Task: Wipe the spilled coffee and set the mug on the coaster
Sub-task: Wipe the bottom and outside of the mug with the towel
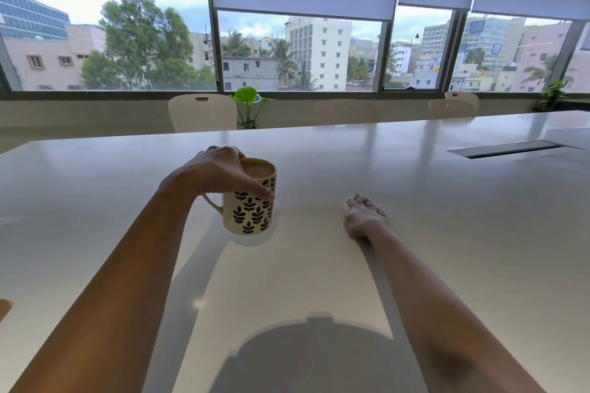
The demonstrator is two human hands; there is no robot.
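A cream mug [252, 210] with black leaf prints, full of light brown coffee, stands upright on the white table [447, 217]. My left hand [220, 174] grips it from above and the left, thumb on the front wall, fingers around the far rim. Its handle points left, under my wrist. My right hand [364, 212] rests on the table to the right of the mug, palm up, fingers curled loosely with nothing in them. I see no spill, cloth or coaster for certain; a brown corner [4, 308] shows at the left edge.
A dark cable slot [507, 149] is set into the table at the far right. Several pale chairs [202, 112] and a green plant [247, 105] stand behind the far edge, under wide windows.
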